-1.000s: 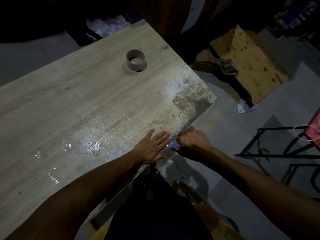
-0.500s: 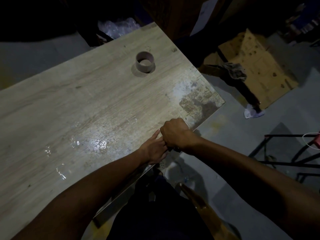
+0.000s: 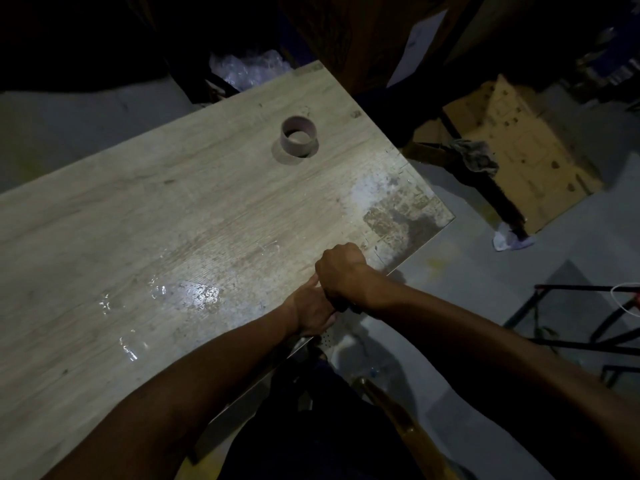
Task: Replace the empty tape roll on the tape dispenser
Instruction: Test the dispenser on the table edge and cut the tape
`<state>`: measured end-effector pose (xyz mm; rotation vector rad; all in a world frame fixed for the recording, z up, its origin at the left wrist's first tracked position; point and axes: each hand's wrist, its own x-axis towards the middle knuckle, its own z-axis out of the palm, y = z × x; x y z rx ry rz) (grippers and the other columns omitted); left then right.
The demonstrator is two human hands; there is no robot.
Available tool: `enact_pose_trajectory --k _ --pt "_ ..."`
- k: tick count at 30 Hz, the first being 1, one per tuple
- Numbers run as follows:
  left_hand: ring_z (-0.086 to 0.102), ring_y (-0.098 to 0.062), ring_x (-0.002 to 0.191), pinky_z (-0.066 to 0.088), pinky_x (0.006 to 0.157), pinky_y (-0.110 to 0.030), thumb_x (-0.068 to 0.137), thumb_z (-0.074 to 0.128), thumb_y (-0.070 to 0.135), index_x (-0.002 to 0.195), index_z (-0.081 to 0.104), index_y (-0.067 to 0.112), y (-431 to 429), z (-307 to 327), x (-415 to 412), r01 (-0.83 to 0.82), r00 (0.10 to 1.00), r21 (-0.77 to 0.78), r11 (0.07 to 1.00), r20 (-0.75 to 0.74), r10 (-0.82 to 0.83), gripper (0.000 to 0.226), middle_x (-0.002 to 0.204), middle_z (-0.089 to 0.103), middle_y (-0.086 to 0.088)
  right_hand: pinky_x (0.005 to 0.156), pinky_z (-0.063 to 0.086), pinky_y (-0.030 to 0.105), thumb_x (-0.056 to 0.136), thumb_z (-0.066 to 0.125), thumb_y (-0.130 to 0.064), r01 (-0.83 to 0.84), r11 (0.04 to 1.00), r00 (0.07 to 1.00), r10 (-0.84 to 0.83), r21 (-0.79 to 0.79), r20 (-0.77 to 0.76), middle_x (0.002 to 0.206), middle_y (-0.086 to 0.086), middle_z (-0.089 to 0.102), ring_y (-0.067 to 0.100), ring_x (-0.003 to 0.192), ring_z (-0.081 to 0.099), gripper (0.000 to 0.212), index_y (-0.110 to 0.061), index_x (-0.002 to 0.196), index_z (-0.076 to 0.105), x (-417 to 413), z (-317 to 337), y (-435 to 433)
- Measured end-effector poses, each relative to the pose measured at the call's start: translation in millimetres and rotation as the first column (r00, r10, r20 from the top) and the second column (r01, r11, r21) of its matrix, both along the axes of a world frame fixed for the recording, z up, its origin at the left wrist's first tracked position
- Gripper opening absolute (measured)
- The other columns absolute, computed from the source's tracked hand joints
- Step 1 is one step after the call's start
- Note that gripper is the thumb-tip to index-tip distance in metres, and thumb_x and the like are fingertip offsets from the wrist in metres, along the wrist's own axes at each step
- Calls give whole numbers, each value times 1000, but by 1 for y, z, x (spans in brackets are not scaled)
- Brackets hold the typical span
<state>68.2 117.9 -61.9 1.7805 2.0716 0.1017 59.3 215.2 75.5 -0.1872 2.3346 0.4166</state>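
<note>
An empty brown cardboard tape core stands on end on the far part of the wooden table, well away from both hands. My left hand lies flat at the table's near right edge, its fingers hidden under my right hand. My right hand is a closed fist on top of those fingers. A small dark piece of the tape dispenser shows under the right wrist; the remainder of it is hidden in the grip.
Shiny scraps of clear tape stick to the tabletop on the left. On the floor to the right are a flattened cardboard box with a rag, crumpled paper and a black metal frame. Bubble wrap lies behind the table.
My right hand has come from just off the table's edge, where a blue part showed in its fingers, up onto my left hand's fingers. The left hand stayed flat.
</note>
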Motion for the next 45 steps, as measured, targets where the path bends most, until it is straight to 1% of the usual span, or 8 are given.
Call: enact_pose_trajectory --k 8,12,15,20,25,30,35,45 --pt "-3 -20 153 -6 120 -56 104 16 40 158 3 19 1 -25 1 -8 999 60 998 -53 11 59 166 -2 -3 92 48 33 85 71 -33 283 956 893 -292 76 343 127 4 61 23 117 59 43 -13 122 61 86 -39 64" --pt "-2 -22 153 -3 120 -56 103 12 44 157 3 18 0 -28 -3 20 997 52 998 -70 -17 61 166 -1 -4 80 52 35 87 66 -33 551 830 806 -505 -81 308 91 9 62 26 85 60 22 -12 83 60 92 -27 104" --pt "1 -24 153 0 120 -59 102 14 56 157 7 14 -4 -25 -15 -82 993 30 996 -84 84 71 165 3 -7 68 55 35 74 74 -46 740 575 670 -682 -351 295 51 -4 58 22 63 59 42 -13 51 63 90 -18 129" --pt "4 -24 153 12 120 -56 98 9 59 157 15 13 -22 -2 -45 -305 952 14 952 -11 305 75 166 10 -8 51 47 26 73 84 -32 798 -8 309 -853 -602 421 71 16 69 25 60 62 39 5 83 76 66 7 133" --pt "29 -22 147 22 117 -31 105 27 41 151 35 10 -51 30 -57 -827 482 -11 561 499 720 55 158 34 -8 80 56 47 51 91 -50 765 -241 136 -846 -596 516 93 16 77 35 87 72 56 -9 88 81 31 6 116" --pt "66 -23 105 52 93 -39 98 41 33 120 66 14 -87 41 -59 -988 -12 -108 113 773 635 38 115 71 -12 73 54 39 81 77 -25 676 -516 -52 -746 -526 664 92 15 75 29 74 68 20 -7 90 75 9 0 79" --pt "64 -19 64 51 64 -36 97 51 12 86 64 16 -107 58 -46 -999 -27 -5 -40 811 584 17 68 67 -4 57 55 33 88 70 -29 634 -646 -135 -634 -425 762 77 11 76 27 59 69 23 -7 94 73 -11 -16 47" --pt "68 -14 65 54 61 -29 92 59 7 77 66 13 -107 70 -43 -987 -133 -57 -152 824 551 18 74 71 -5 82 56 45 86 72 -28 538 -758 -220 -549 -370 806 113 17 71 37 99 67 38 -4 115 70 -52 -50 -5"
